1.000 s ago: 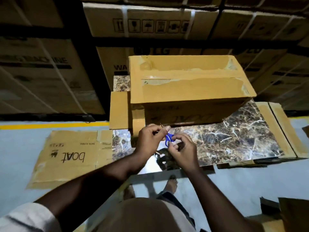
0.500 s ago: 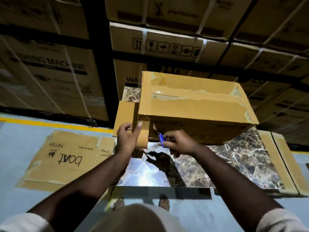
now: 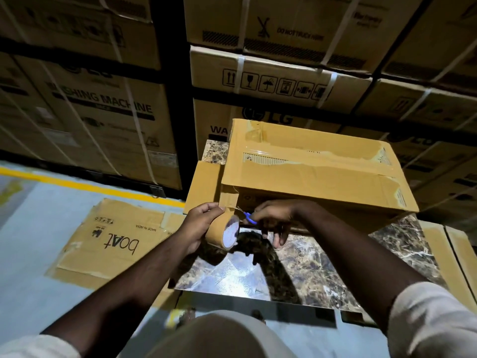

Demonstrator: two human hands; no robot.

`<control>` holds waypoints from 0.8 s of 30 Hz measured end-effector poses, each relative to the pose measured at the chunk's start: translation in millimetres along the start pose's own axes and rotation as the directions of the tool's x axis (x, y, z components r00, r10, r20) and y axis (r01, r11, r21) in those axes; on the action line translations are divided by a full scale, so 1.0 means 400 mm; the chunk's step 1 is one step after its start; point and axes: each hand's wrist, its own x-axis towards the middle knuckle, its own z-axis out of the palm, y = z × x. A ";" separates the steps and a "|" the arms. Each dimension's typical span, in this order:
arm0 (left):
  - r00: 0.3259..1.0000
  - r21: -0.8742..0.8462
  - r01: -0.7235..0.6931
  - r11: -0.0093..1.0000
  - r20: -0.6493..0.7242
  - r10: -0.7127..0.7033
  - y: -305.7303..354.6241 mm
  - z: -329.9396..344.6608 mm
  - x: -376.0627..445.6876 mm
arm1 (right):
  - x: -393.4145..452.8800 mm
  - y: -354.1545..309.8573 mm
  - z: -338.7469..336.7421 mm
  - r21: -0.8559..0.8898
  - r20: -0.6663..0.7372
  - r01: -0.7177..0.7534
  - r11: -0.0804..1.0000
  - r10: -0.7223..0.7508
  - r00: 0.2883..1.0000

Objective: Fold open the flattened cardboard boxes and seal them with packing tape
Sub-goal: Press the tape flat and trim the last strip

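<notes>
Centre of frame: a taped-up cardboard box [image 3: 317,174] is seen standing on a marble-patterned slab [image 3: 304,270], its top seam covered with brown tape. A strip of brown tape is run down the box's near left corner.

A roll of brown packing tape [image 3: 222,232] is held by the left hand [image 3: 200,224], fingers curled round its outer rim, just below that corner; the tape runs from the roll up to the strip. A small blue-handled tool [image 3: 249,218], probably scissors, is gripped by the right hand [image 3: 273,219] just right of the roll, at the box's lower front edge; the blades cannot be made out.

Lower left: a flattened cardboard box [image 3: 113,241] is laid on the grey floor, printed "boAt" and "MADE IN INDIA", read upside down from this view.

Upper frame: large strapped cartons [image 3: 281,81] are stacked behind. "WASHING MACHINE" is partly legible at upper left, "LG" just above the taped box, "DO NOT TRUCK HERE" at the top, with a row of handling pictograms beneath.

A yellow floor line [image 3: 85,186] is noted at left. Pale sleeves are visible at both lower corners.
</notes>
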 end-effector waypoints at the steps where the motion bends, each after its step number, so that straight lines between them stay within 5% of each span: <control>1: 1.000 0.004 0.009 1.000 0.016 -0.009 0.002 -0.003 0.001 | 0.007 -0.010 0.003 0.000 0.021 -0.009 1.000 0.009 1.000; 8: 0.994 0.070 0.000 0.998 0.106 -0.007 0.008 -0.024 0.008 | 0.050 -0.060 0.031 0.088 0.032 -0.013 0.996 0.010 0.999; 13: 0.994 0.150 -0.060 0.987 0.094 0.047 0.017 -0.041 0.031 | 0.068 -0.025 0.039 0.133 -0.057 0.139 0.981 -0.132 0.990; 15: 0.993 0.215 -0.075 0.974 0.103 0.054 0.013 -0.046 0.038 | 0.073 -0.011 0.051 0.086 -0.133 0.150 0.985 -0.138 0.982; 20: 0.990 0.325 -0.076 0.943 0.140 0.032 -0.029 -0.055 0.052 | 0.056 0.043 0.095 -0.377 -0.429 0.087 0.922 -0.257 0.866; 24: 0.984 0.357 -0.076 0.931 0.178 0.012 -0.075 -0.024 0.055 | 0.023 0.192 0.171 -0.259 -0.631 0.030 0.965 -0.193 0.751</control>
